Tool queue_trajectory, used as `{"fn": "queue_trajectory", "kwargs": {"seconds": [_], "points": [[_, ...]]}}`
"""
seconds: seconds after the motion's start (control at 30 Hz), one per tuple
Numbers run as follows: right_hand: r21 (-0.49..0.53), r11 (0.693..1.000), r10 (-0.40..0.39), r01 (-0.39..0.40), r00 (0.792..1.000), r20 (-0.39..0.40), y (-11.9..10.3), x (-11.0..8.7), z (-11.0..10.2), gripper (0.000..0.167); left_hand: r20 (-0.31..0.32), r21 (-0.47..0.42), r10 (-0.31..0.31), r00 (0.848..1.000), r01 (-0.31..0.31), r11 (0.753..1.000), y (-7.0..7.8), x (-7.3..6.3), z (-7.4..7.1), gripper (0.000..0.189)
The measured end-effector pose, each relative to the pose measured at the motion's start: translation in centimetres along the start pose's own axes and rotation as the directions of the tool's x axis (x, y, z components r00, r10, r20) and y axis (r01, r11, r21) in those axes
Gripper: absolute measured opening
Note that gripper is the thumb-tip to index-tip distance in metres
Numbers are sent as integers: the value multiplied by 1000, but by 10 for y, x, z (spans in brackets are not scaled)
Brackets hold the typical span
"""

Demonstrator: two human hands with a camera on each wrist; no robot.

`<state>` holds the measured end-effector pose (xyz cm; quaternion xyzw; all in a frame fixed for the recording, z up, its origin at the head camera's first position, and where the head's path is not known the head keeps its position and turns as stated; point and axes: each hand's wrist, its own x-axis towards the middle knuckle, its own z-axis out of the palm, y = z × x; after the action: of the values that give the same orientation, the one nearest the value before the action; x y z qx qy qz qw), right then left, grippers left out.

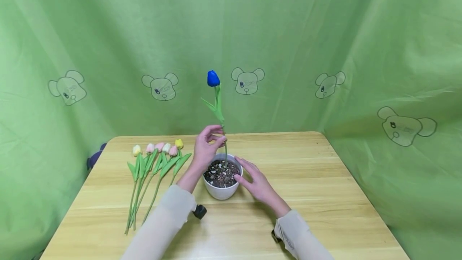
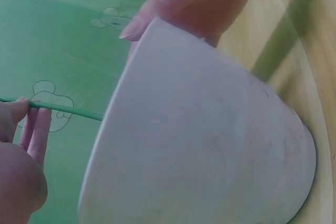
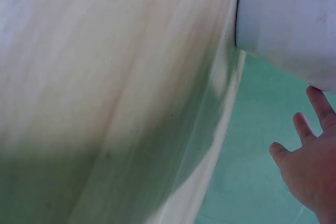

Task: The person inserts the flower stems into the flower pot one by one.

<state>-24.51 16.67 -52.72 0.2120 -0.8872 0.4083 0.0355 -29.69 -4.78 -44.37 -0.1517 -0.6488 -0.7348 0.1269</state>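
A blue artificial tulip stands upright with its stem's lower end in the dark pebbly soil of a white pot. My left hand pinches the green stem above the rim, between thumb and fingers. My right hand rests at the pot's right side, fingers spread and fairly straight, the thumb at the rim. In the right wrist view a fingertip meets the pot's wall.
Several artificial tulips in white, pink and yellow lie on the wooden table left of the pot, stems toward the front. A green curtain with bear drawings hangs behind and at both sides.
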Motion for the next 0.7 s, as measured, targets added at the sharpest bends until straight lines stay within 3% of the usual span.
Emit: {"fn": "queue_trajectory", "kwargs": {"seconds": [0.33,0.7], "points": [[12,1000,-14,14,1000,4,-1,0,1,64,2,55,33,999,-33,998,-10,6,7,38],[20,1000,-21,21,1000,-2,1,0,1,63,60,139,72,996,-80,987,-18,2,5,28]]}}
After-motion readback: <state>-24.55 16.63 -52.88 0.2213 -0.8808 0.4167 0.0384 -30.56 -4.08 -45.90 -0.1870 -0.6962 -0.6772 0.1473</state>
